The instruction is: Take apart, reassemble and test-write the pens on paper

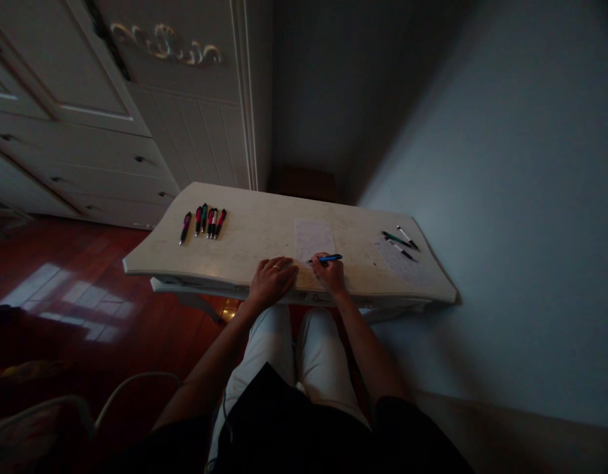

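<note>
- One blue-and-black pen (330,257) is gripped by the fingers of the right hand (328,275). The pen is held at a slant, with its tip directed left, over the lower part of a handwritten sheet (312,236). Contact between tip and paper cannot be confirmed.
- The handwritten sheet is laid flat near the middle of the white tabletop (257,227), toward the front edge.
- The left hand (272,283) is placed at the front edge, just beside the lower left corner of the sheet. Its fingers are bent and partly blurred; whether they are closed on anything cannot be told. A ring (275,267) is worn on one finger.
- At the left end, a row of pens (210,222) is set close together, with a purple-and-black pen (185,229) placed slightly apart.
- At the right end, a green-and-black pen (395,237) is positioned between two white-and-black pens (399,247). A second written sheet (403,264) is seen beneath the lower one.
- A white cabinet (198,135) is located behind the left end.
</note>
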`<action>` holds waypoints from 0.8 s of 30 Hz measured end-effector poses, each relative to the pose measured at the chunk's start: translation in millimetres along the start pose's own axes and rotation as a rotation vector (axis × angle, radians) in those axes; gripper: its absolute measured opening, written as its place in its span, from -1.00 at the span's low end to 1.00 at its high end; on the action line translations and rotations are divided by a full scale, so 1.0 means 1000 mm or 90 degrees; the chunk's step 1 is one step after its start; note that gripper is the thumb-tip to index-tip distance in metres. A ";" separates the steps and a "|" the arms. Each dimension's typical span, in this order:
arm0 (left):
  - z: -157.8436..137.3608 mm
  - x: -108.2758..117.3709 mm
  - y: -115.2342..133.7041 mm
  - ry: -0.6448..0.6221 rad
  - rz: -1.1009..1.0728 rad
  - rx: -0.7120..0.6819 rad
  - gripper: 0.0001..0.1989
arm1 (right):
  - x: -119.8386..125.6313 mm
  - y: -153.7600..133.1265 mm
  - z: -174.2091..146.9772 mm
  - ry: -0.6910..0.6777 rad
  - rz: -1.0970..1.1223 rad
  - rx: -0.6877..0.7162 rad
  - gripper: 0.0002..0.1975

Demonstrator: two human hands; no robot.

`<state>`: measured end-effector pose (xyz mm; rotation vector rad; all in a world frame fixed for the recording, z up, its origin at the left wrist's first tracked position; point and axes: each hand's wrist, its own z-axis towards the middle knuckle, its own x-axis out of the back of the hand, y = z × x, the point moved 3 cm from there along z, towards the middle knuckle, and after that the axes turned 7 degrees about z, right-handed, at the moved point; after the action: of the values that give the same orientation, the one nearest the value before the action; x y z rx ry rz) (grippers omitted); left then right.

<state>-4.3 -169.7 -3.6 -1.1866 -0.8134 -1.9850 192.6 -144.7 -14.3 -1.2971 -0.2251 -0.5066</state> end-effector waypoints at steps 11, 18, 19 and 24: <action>0.000 0.002 0.002 0.001 0.005 0.003 -0.70 | 0.001 -0.005 0.000 -0.006 -0.031 0.018 -0.67; 0.000 0.002 0.001 0.004 -0.008 0.000 -0.70 | 0.001 -0.007 0.000 -0.017 -0.034 0.040 -0.69; 0.000 0.001 0.000 0.004 -0.010 0.001 -0.70 | 0.001 -0.007 0.000 -0.017 -0.036 0.043 -0.68; -0.001 0.000 0.000 0.009 -0.015 0.006 -0.70 | 0.002 -0.008 0.000 -0.008 -0.054 0.052 -0.70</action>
<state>-4.7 -170.1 -4.0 -1.1616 -0.8329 -2.0034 190.3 -146.2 -6.5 -1.2146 -0.3095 -0.5556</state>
